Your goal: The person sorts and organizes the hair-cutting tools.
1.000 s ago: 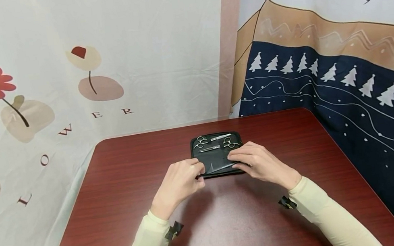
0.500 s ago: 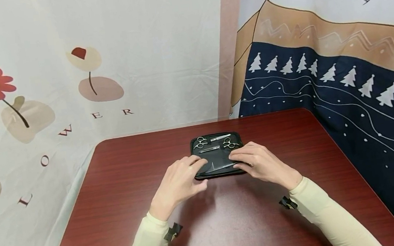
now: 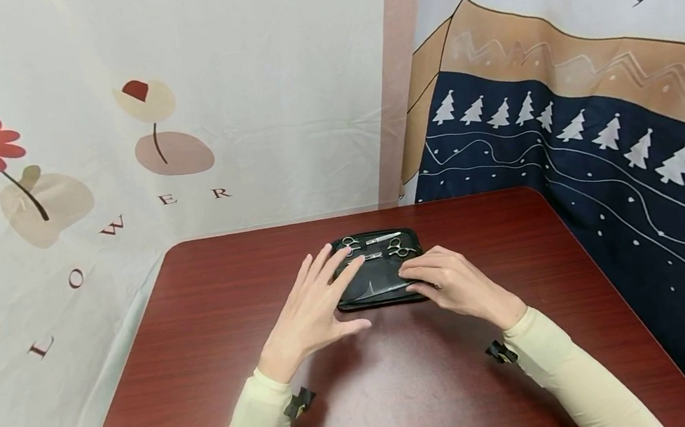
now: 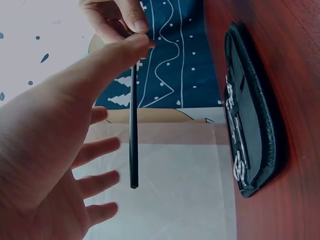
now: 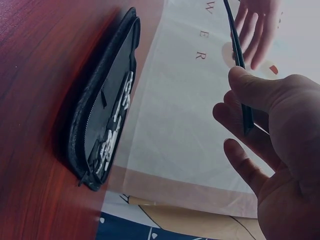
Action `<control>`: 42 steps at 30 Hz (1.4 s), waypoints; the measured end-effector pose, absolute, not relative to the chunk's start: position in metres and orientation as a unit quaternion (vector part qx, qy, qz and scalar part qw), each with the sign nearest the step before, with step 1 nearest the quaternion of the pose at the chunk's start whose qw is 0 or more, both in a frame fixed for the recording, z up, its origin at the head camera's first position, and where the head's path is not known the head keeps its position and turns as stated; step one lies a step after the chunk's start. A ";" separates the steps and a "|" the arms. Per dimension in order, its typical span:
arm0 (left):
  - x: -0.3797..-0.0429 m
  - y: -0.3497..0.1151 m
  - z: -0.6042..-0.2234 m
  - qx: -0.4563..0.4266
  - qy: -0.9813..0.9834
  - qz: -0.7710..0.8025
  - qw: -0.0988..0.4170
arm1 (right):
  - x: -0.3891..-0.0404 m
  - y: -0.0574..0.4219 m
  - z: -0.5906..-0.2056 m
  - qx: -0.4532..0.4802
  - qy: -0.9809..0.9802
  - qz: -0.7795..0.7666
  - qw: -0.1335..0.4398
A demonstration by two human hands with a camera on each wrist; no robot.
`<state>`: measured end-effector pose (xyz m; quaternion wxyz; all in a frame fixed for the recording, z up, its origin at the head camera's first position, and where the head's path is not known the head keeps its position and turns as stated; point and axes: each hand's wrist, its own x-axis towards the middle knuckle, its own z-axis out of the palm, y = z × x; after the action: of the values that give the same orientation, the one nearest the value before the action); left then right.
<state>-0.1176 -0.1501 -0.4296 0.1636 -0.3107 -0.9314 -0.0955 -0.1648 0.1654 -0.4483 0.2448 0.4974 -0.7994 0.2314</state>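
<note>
Curled by the thin black tool (image 4: 133,140) a second ago, the left-hand grip (image 3: 309,309) now spreads apart near the tool's left end; the right-hand grip (image 3: 454,282) pinches its right end, raised off the open black case (image 3: 381,272), where scissors (image 3: 398,248) lie toward the far side, on the red-brown bench (image 3: 401,390).

FLOWER (image 3: 112,226), the slanted L (image 3: 42,348) somewhat uncertain, stands on the cloth (image 3: 280,108) left of the left grip (image 3: 305,309).

red-brown wood-grain table (image 3: 231,289) | on top: black zippered case (image 3: 381,270)
</note>
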 end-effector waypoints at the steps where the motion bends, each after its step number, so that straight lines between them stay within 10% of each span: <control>1: -0.118 -0.150 -0.430 -0.310 -0.931 -0.097 0.166 | -0.165 0.165 -0.448 0.497 -0.800 0.232 0.245; 15: -0.121 -0.153 -0.436 -0.319 -0.915 -0.133 0.210 | -0.162 0.166 -0.448 0.481 -0.816 0.237 0.216; 42: -0.125 -0.161 -0.438 -0.329 -0.899 -0.151 0.247 | -0.157 0.169 -0.443 0.261 -0.838 0.462 -0.126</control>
<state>-0.1247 -0.1608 -0.4377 0.2468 -0.3293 -0.8988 -0.1510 -0.1569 0.1689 -0.4428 -0.1262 0.2614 -0.8382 0.4617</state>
